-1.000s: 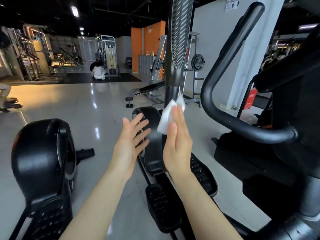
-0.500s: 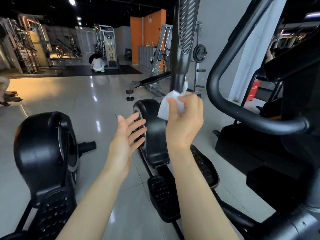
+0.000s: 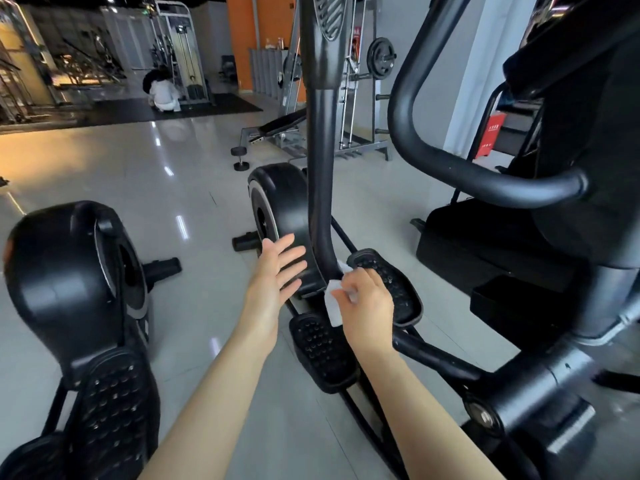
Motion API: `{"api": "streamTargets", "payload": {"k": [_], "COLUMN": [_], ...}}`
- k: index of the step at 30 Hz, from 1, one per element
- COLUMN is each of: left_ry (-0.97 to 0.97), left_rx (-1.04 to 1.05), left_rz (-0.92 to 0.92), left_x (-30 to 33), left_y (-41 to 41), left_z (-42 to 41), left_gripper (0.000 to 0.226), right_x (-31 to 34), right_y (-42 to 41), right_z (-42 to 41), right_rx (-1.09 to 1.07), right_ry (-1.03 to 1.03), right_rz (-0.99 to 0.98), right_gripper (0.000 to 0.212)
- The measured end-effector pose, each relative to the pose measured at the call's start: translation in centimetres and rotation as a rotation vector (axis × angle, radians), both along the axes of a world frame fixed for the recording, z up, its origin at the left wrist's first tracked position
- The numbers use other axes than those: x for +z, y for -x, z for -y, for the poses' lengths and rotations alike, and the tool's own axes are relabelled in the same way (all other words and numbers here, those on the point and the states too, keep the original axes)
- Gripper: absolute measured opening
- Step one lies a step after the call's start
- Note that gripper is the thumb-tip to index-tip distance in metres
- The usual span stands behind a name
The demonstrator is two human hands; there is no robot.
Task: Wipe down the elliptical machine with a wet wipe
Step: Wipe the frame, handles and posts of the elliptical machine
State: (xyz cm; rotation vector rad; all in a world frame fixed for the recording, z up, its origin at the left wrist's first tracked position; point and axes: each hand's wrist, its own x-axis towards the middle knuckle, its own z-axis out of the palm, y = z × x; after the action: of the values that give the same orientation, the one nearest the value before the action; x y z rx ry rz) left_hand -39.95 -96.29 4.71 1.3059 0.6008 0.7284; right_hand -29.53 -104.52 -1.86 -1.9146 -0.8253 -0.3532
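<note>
wet wipe [image 3: 333, 306], gripped by right hand [image 3: 363, 303], presses elliptical machine [image 3: 320, 174] upright.

A glossy pale tiled floor [image 3: 145, 174] fills the room and mirrors streaks of ceiling light, with a warm orange glow on its far left. The landmark is the orange wall [image 3: 242, 39] at the back. Just right of it stand a weight rack [image 3: 360, 98] bearing a plate and an incline bench [image 3: 277, 128], a dumbbell [image 3: 239, 157] on the floor in front. Left of the wall a cable machine [image 3: 180, 53] stands on a dark mat [image 3: 138, 110], where a person in white [image 3: 162, 93] crouches. Far right of it rises a white pillar [image 3: 478, 64] with a red box [image 3: 491, 135] at its base.
</note>
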Motion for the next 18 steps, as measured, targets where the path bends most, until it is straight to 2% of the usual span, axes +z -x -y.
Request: {"api": "streamTargets", "payload": {"k": [4, 6, 8, 11, 14, 16, 18], "left_ry": [-0.02, -0.032, -0.055, -0.066, -0.112, -0.334, -0.746], "left_rx": [0.057, 0.085, 0.093, 0.062, 0.026, 0.048, 0.087], "left_rz": [-0.009, -0.015, -0.018, -0.044, -0.085, -0.121, -0.158], "left_x": [-0.5, -0.8, -1.3, -2.9, -5.4, -7.0, -8.4], "left_y": [1.3, 1.9, 2.1, 1.4, -0.1, -0.9, -1.5], "left_z": [-0.2, -0.3, -0.1, 0.8, 2.1, 2.9, 3.3], "left_gripper": [0.045, 0.045, 0.046, 0.047, 0.031, 0.025, 0.028], "right_x": [7.3, 7.5, 4.2, -1.4, -3.7, -4.4, -4.5], "right_y": [0.1, 0.3, 0.8, 0.3, -1.2, -2.0, -2.6], "right_z": [-3.7, -4.5, -3.5, -0.3, 3.5, 6.5, 9.3], "right_rx": [0.092, 0.087, 0.06, -0.004, 0.011, 0.043, 0.058], "right_ry": [-0.306, -0.335, -0.245, -0.017, 0.195, 0.328, 0.441], "right_rz": [0.012, -0.024, -0.058, 0.067, 0.168, 0.174, 0.117], "right_gripper": [0.018, 0.021, 0.019, 0.021, 0.027, 0.035, 0.037]}}
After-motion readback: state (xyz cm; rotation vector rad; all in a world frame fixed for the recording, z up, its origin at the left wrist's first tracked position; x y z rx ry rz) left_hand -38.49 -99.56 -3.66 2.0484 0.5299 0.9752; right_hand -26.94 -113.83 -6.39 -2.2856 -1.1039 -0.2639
